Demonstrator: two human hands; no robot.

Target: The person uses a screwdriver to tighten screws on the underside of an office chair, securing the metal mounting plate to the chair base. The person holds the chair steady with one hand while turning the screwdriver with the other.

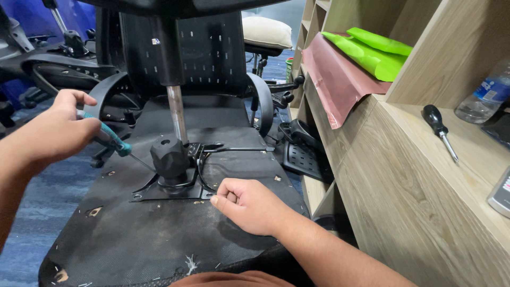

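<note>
An office chair seat [133, 234] lies upside down, its black underside facing up. A black metal mechanism plate [175, 191] with a round knob [169, 154] and a chrome gas cylinder [177, 114] sits in its middle. My left hand [58, 130] grips a teal-handled screwdriver [114, 141]; its thin shaft points down to the right at the plate's left side beside the knob. My right hand [249, 204] rests as a closed fist on the seat, at the plate's front right corner. Whether it pinches anything small is hidden.
A wooden shelf unit [419, 175] stands close on the right, with a black-handled screwdriver [438, 125] and a clear plastic bottle [486, 95] on it. Pink [334, 79] and green [377, 50] sheets drape over its far end. Other chairs and chair parts [300, 146] crowd behind.
</note>
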